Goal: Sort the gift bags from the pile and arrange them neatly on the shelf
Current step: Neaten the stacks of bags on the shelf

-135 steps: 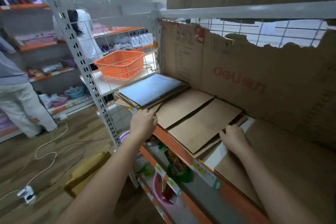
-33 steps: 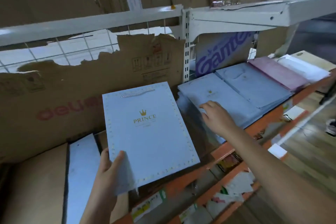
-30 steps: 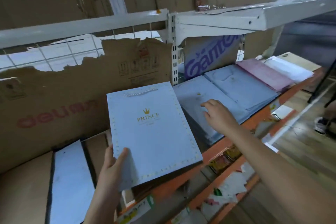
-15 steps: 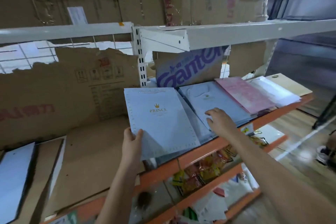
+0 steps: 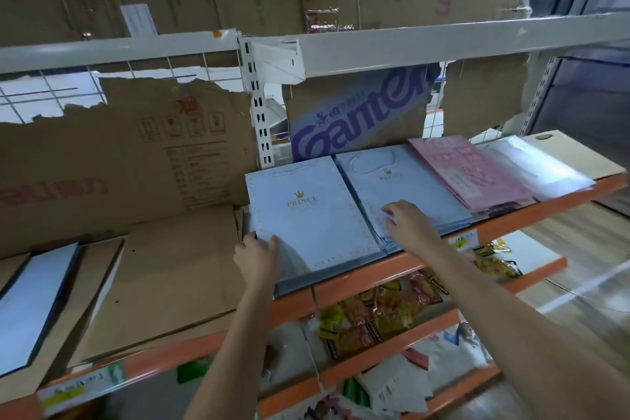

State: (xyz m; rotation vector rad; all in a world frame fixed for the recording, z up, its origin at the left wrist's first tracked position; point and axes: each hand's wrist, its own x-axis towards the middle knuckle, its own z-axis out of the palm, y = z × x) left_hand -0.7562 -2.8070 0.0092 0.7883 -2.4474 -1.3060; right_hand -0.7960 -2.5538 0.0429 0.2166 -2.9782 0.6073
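Note:
A light blue gift bag (image 5: 306, 208) with a gold crown and "PRINCE" lies flat on a stack at the left end of the orange-edged shelf (image 5: 347, 286). My left hand (image 5: 255, 256) grips its near left corner, thumb on top. A second stack of the same blue bags (image 5: 402, 187) lies just to the right, and my right hand (image 5: 409, 222) rests on its near edge with fingers bent over the bags. Farther right lie a pink bag stack (image 5: 467, 174) and clear-wrapped white bags (image 5: 535, 164).
Flat brown cardboard (image 5: 163, 276) covers the shelf bay to the left, with a white bag (image 5: 30, 300) at the far left. A torn carton (image 5: 136, 153) and a "Ganten" box (image 5: 354, 119) stand behind. Snack packets (image 5: 378, 314) fill the lower shelf. A white upright (image 5: 259, 112) divides the bays.
My left hand carried the blue PRINCE bag from the left bay rightward and laid it down on the stack. My right hand stayed on the neighbouring blue stack. The view swung right.

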